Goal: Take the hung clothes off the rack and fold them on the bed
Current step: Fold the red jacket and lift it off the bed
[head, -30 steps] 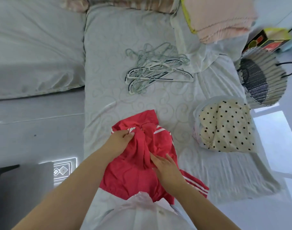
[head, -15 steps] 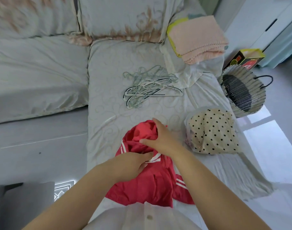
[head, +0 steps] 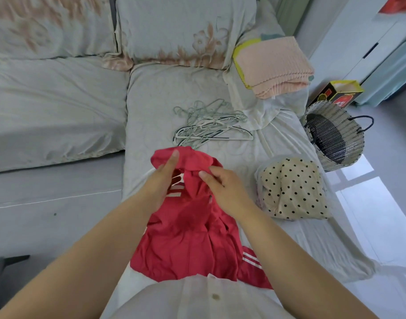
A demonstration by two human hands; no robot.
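Frame centre: my left hand (head: 160,183) and right hand (head: 225,189) each pinch the red white-striped garment (head: 188,240); its lower edge is hidden behind my shirt (head: 197,300).

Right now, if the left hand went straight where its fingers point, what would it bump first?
Probably the hangers. The left hand, holding the red shirt by its top edge, points up the bed at that pile. The hand may be raised above the bed, so it might pass over them.

Crumpled red garment (head: 188,238) with white stripes, perhaps a jacket, lies on the pale bed (head: 156,93).
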